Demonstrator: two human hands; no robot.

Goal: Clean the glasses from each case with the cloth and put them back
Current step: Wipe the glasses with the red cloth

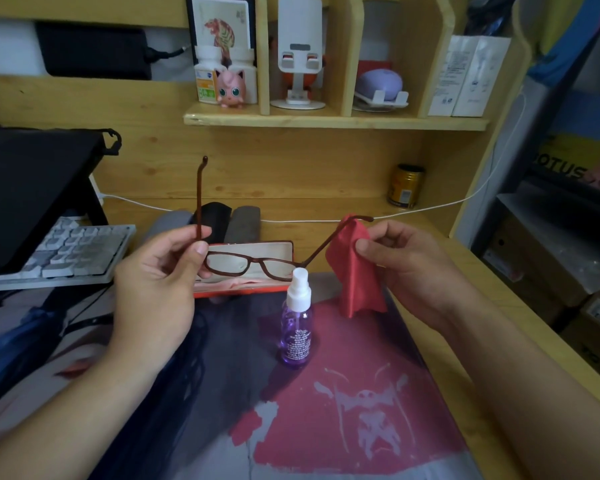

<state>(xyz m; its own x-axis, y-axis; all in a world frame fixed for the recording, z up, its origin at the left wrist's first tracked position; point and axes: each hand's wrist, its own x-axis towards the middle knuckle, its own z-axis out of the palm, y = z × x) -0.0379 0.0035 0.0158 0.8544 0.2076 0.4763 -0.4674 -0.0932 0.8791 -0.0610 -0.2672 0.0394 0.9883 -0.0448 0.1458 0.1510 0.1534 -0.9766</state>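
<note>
- Brown-framed glasses [253, 263] hang in the air at the centre of the frame, temples unfolded, lenses facing the camera.
- Left hand [160, 275] sits left of centre; its thumb and fingers are clamped on the left temple near the hinge, and that temple rises straight up past the hand.
- Right hand [402, 268] sits right of centre; thumb and forefinger pinch a red cloth [355, 268] around the far end of the other temple, and the cloth droops below the fingers.
- Just behind the glasses, an open red case [243, 268] lies on the desk mat [326, 410], its pale lining showing through the lenses.
- A black case [215, 216] and a grey case [245, 221] lie side by side further back, above the open case in the frame; whether they touch each other I cannot tell.
- A purple spray bottle [297, 327] with a white pump top stands upright on the mat, below the glasses and between the two forearms.
- A keyboard [73, 251] lies at middle left, partly under a black stand.
- A yellow can [404, 185] stands at the back right of the wooden desk [465, 306], beside a white cable.
- A shelf [326, 119] across the top holds two white bottles, a pink figure, a white phone stand and white boxes.
</note>
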